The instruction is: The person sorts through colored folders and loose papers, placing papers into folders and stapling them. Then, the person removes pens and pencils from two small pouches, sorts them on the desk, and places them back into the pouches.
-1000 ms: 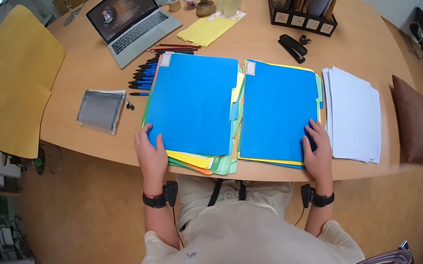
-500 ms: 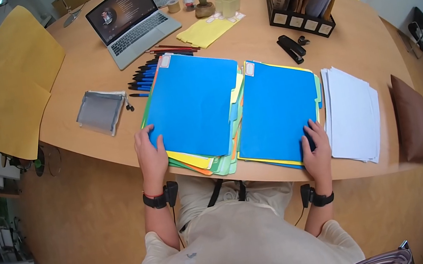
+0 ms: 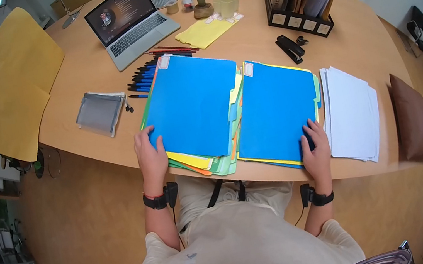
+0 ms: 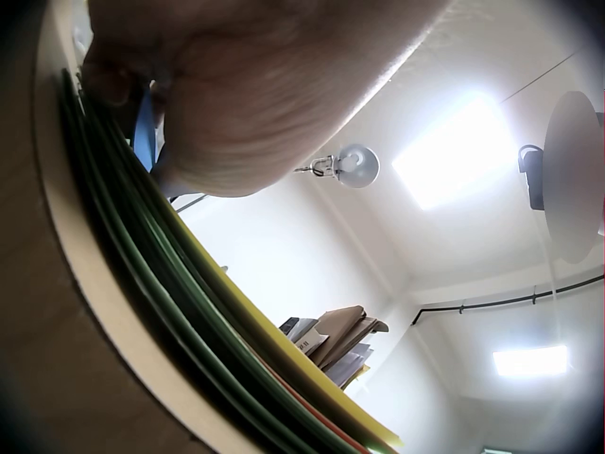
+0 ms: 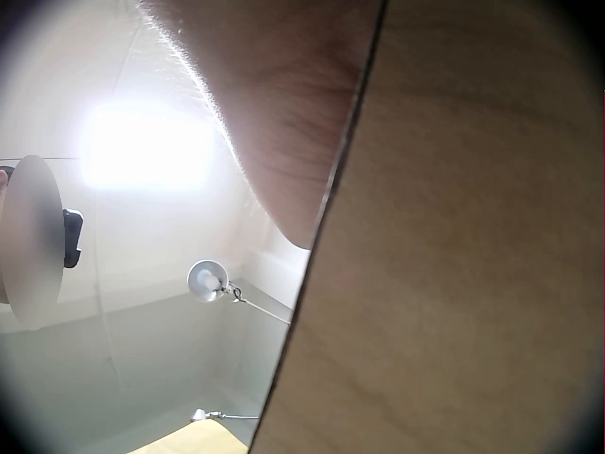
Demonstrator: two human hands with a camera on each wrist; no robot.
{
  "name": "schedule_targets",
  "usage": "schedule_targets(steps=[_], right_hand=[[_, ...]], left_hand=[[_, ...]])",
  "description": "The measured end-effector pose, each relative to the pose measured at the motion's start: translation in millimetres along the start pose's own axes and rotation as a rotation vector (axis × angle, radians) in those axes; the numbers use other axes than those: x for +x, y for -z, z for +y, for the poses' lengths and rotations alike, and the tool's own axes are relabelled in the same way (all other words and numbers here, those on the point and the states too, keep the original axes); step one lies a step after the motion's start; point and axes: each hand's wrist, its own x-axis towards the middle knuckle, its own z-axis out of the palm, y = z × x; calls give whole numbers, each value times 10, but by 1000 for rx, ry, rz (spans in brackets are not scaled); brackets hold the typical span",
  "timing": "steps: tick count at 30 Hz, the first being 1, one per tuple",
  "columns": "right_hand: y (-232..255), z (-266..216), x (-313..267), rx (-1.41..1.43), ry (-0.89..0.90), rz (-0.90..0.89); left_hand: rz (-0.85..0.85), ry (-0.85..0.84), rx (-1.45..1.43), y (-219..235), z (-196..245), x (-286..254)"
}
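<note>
Two stacks of file folders lie side by side at the near edge of the table, the left folder stack (image 3: 196,106) and the right folder stack (image 3: 276,112), each topped by a blue folder with a white label. Green, yellow and orange folders stick out beneath. My left hand (image 3: 151,154) rests at the left stack's lower left edge, thumb on the blue cover, fingers relaxed along the side. In the left wrist view, the palm is above the layered folder edges (image 4: 217,312). My right hand (image 3: 316,150) rests loosely on the right stack's lower right corner, a dark patch between thumb and fingers.
White paper sheets (image 3: 352,113) lie right of the folders, near a brown cushion (image 3: 412,119). Behind are a black stapler (image 3: 290,49), a file holder (image 3: 301,24), yellow sheets (image 3: 208,32) and a laptop (image 3: 144,33). Blue pens (image 3: 142,78) and a zip pouch (image 3: 102,113) lie left.
</note>
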Motion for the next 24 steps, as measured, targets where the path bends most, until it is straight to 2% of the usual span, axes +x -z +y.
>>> schedule_targets(steps=[10, 13, 16, 19, 22, 24], right_hand=[[-6, 7, -3, -14, 13, 11], [7, -7, 2, -16, 5, 2], [24, -41, 5, -11, 1, 10], [13, -8, 2, 6, 15, 26], [19, -15, 4, 14, 13, 37], [13, -10, -2, 23, 12, 45]], left_hand=[[31, -32, 3, -10, -8, -9], [132, -36, 273, -14, 110, -34], [182, -58, 418, 25, 465, -71], [-78, -248, 88, -106, 740, -148], [-268, -500, -66, -371, 1077, -343], [-351, -565, -61, -514, 1301, -460]])
